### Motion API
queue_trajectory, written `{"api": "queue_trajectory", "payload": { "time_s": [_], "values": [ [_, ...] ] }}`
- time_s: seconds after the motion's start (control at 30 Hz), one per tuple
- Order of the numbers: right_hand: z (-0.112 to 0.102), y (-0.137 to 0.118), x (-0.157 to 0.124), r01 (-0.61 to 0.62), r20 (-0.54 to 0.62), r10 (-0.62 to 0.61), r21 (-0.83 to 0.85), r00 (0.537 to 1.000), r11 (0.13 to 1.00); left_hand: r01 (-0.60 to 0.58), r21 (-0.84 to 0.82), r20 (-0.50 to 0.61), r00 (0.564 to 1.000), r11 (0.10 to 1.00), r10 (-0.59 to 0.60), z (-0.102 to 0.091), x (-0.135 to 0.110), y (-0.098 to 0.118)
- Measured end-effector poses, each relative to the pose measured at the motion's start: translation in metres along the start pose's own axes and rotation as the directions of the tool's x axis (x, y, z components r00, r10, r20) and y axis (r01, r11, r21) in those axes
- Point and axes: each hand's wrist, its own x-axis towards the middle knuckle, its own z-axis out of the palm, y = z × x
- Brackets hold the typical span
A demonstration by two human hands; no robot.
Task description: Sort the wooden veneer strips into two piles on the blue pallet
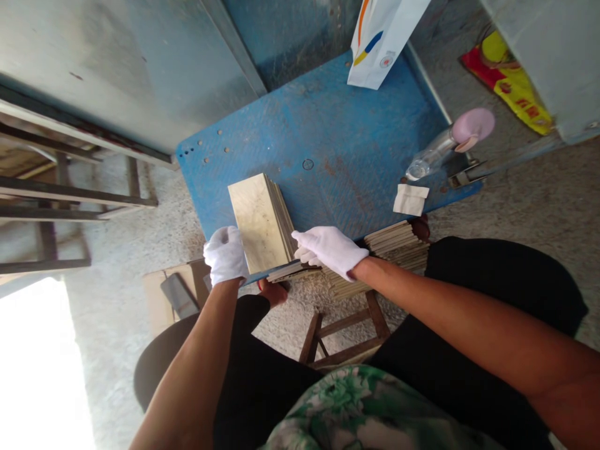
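Note:
Both my hands wear white gloves. A stack of pale thin boards lies on the near edge of a blue metal platform. My left hand is curled against the stack's near left corner. My right hand rests with closed fingers on the stack's near right side, over a few loose boards that stick out below. A second, fanned pile of boards lies to the right on a wooden stool between my knees.
On the platform stand a white paper bag, a clear bottle with a pink cap and a folded white cloth. A wooden frame stands at the left, a red-yellow packet at the far right. Cardboard lies on the floor.

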Motion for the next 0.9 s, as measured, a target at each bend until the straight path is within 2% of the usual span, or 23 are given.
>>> {"api": "queue_trajectory", "payload": {
  "time_s": [0.07,0.17,0.27,0.37,0.5,0.7,0.8,0.9],
  "values": [
    [-0.002,-0.003,-0.001,0.007,-0.020,-0.007,0.007,1.000,1.000,0.008,0.080,0.018,1.000,0.997,-0.010,0.006,-0.013,0.000],
    [-0.004,-0.012,-0.004,0.040,-0.051,-0.040,0.008,0.998,0.999,0.068,0.141,0.126,0.988,0.988,-0.086,0.021,-0.036,0.003],
    [-0.006,-0.020,-0.006,0.062,-0.081,-0.060,0.021,0.995,0.998,0.064,0.162,0.141,0.986,0.985,-0.087,0.034,-0.054,0.007],
    [-0.008,-0.021,-0.006,0.087,-0.094,-0.084,0.026,0.992,0.996,0.040,0.209,0.157,0.985,0.977,-0.074,0.039,-0.058,0.010],
    [-0.009,-0.019,-0.004,0.119,-0.079,-0.117,0.019,0.990,0.993,0.076,0.260,0.225,0.965,0.963,-0.137,0.038,-0.053,0.016],
    [-0.009,-0.017,-0.001,0.134,-0.069,-0.133,0.014,0.989,0.991,0.108,0.241,0.198,0.967,0.964,-0.158,0.041,-0.054,0.024],
    [-0.010,-0.018,-0.002,0.156,-0.066,-0.156,-0.010,0.986,0.988,0.094,0.168,0.190,0.974,0.981,-0.126,0.041,-0.056,0.021],
    [-0.011,-0.022,-0.006,0.165,-0.060,-0.165,-0.008,0.984,0.986,0.086,0.020,0.078,0.993,0.996,-0.087,0.038,-0.066,0.007]
  ]
}}
